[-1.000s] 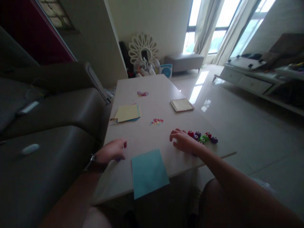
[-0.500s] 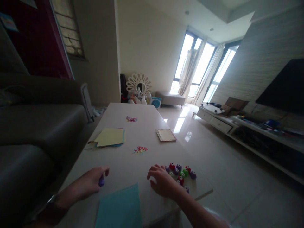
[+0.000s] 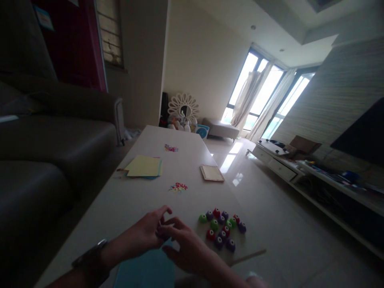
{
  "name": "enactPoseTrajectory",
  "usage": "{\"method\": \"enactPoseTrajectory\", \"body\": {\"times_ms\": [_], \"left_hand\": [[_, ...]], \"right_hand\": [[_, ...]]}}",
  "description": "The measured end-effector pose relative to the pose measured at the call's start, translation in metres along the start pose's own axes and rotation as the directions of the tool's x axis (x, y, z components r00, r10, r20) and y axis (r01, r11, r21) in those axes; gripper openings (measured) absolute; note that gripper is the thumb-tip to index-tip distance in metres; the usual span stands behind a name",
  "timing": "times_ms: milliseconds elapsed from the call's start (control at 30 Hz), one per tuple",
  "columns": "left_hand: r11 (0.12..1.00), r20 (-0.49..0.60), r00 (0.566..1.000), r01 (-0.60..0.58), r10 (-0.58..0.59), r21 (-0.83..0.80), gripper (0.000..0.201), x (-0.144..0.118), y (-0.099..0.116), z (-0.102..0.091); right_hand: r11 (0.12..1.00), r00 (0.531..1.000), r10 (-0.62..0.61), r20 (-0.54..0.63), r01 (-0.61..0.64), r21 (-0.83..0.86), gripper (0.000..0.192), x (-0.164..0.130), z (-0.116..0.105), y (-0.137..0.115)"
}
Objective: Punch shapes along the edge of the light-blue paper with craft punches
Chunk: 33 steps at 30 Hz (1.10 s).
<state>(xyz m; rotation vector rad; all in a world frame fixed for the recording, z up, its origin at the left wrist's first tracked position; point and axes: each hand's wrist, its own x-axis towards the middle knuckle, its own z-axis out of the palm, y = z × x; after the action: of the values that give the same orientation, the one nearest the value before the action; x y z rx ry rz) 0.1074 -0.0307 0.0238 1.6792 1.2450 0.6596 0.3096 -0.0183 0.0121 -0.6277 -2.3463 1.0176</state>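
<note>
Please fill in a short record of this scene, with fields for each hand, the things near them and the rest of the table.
left hand: over the near table edge, fingertips meeting the right hand's; whether it holds anything cannot be told
right hand: fingers spread, touching the left hand's fingertips
beneath hands: light blue paper sheet, partly covered
right of hands: cluster of small round red, green and purple plastic punches
mid table: yellow paper stack; small square framed card; two heaps of coloured paper cut-outs
surface: long pale table
</note>
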Motion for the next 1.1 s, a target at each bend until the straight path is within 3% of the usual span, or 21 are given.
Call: {"method": "enactPoseTrajectory", "body": {"times_ms": [133,233,467,567,667,767,867,967,1100], "left_hand": [[0.991,-0.046,0.998,0.028,-0.035,-0.133,0.058,0.001,-0.003,0.007],[0.956,-0.064,0.997,0.020,-0.041,-0.294,0.070,-0.002,-0.007,0.011],[0.908,-0.017,1.000,-0.002,-0.006,-0.418,0.079,-0.005,0.010,0.009],[0.893,0.040,0.999,-0.006,0.027,-0.449,0.068,-0.003,0.019,0.002],[0.949,0.052,0.998,-0.020,0.039,-0.315,0.056,-0.003,0.021,-0.007],[1.000,-0.053,0.998,0.012,-0.012,0.007,0.040,-0.001,0.010,-0.014],[0.960,-0.112,0.990,0.111,-0.084,0.258,0.040,0.003,-0.009,-0.014],[0.915,-0.077,0.990,0.137,-0.116,0.379,0.047,0.009,-0.023,-0.010],[0.848,-0.010,0.990,0.126,-0.142,0.515,0.052,0.015,-0.025,-0.005]], "right_hand": [[1.000,0.999,0.020,-0.027,-0.020,0.012,0.040,-0.003,-0.008,-0.002],[0.999,0.999,0.036,0.030,-0.036,0.007,0.027,-0.004,-0.015,-0.006],[0.996,0.996,0.086,0.033,-0.085,-0.026,0.023,-0.013,-0.031,-0.019],[0.994,0.995,0.096,-0.015,-0.096,-0.059,0.018,-0.019,-0.038,-0.020],[0.986,0.988,0.109,-0.107,-0.121,-0.113,0.021,-0.023,-0.043,-0.012],[0.972,0.984,0.124,-0.130,-0.147,-0.183,0.028,-0.023,-0.046,0.003],[0.957,0.985,0.131,-0.113,-0.155,-0.247,0.025,-0.021,-0.047,0.017],[0.950,0.984,0.150,-0.096,-0.170,-0.263,0.021,-0.017,-0.044,0.027],[0.944,0.980,0.180,-0.086,-0.197,-0.266,0.020,-0.016,-0.041,0.032]]}}
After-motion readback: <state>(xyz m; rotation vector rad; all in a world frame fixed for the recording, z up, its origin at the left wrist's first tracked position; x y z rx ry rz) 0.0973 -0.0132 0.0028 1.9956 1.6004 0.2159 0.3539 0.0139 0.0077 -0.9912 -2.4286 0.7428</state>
